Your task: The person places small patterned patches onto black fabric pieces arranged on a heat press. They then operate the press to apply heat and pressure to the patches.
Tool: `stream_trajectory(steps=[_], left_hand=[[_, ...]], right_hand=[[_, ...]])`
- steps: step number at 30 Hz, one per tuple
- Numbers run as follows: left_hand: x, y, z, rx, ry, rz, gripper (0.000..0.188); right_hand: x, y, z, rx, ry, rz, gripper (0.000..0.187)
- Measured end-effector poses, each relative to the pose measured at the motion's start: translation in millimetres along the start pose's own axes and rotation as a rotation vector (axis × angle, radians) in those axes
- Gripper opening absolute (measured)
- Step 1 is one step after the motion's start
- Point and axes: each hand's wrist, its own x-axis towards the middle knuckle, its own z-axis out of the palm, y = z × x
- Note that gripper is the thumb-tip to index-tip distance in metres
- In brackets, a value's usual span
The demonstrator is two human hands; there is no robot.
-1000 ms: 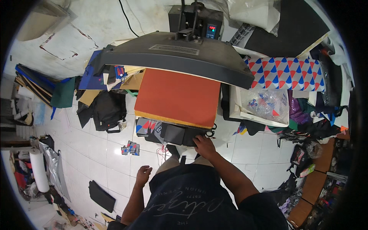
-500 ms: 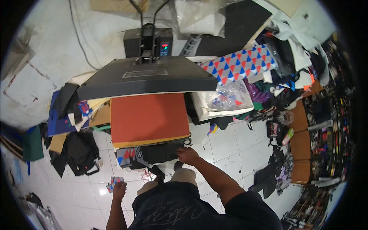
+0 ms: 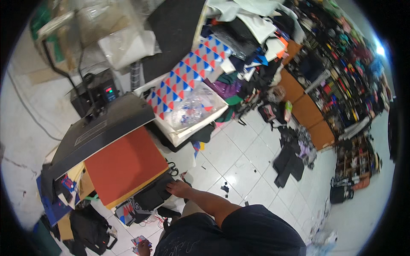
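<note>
My left hand (image 3: 145, 248), low near the bottom edge, is closed on small printed pieces (image 3: 139, 240) in grey, red and blue. My right hand (image 3: 179, 189) rests at the right end of folded black fabric (image 3: 153, 194), its fingers bent over the edge; the fingertips are partly hidden. At the fabric's left end lies a grey, red and blue printed part (image 3: 126, 212). Just beyond the fabric is a heat press with a red-orange pad (image 3: 126, 164) and a raised dark upper plate (image 3: 102, 128). A pair of black scissors (image 3: 172, 169) lies beside the pad, near my right hand.
A white box (image 3: 188, 136) holds clear plastic bags and a patterned sheet (image 3: 188, 77). Heaped fabrics (image 3: 243, 47) lie behind it. A black bag (image 3: 92, 228) sits at lower left. Black cloth (image 3: 288, 164) and scraps lie on the tiled floor (image 3: 239, 170). Full shelves (image 3: 333, 81) stand at right.
My view has turned to the right, so the press now sits further left and tilted. My right hand stays at the black fabric; the left still holds the printed pieces.
</note>
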Motion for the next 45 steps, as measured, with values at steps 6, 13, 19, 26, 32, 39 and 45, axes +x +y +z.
stream_trajectory(steps=[6, 13, 19, 26, 32, 39, 45], left_hand=[[-16, 111, -28, -0.445, 0.074, -0.131, 0.039], [38, 180, -33, -0.544, 0.108, -0.301, 0.033], [79, 270, -40, -0.428, -0.026, 0.007, 0.038], [76, 382, -63, -0.990, -0.086, 0.176, 0.049], [82, 364, -87, -1.055, 0.433, 0.311, 0.024], [53, 354, -117, -1.526, 0.442, 0.111, 0.023], [32, 335, -121, -1.693, 0.531, 0.122, 0.029]], right_hand=[[-17, 10, -4, 0.050, 0.173, 0.128, 0.038], [-39, 7, -66, 0.261, 0.531, 0.322, 0.041], [-58, -27, -85, 1.123, 0.508, 0.689, 0.024], [-26, -94, -155, 2.209, 0.527, 0.635, 0.023], [7, -129, -177, 1.942, 0.234, 0.525, 0.028], [33, -142, -168, 1.544, 0.266, 0.428, 0.031], [57, -156, -153, 1.674, 0.222, 0.501, 0.023]])
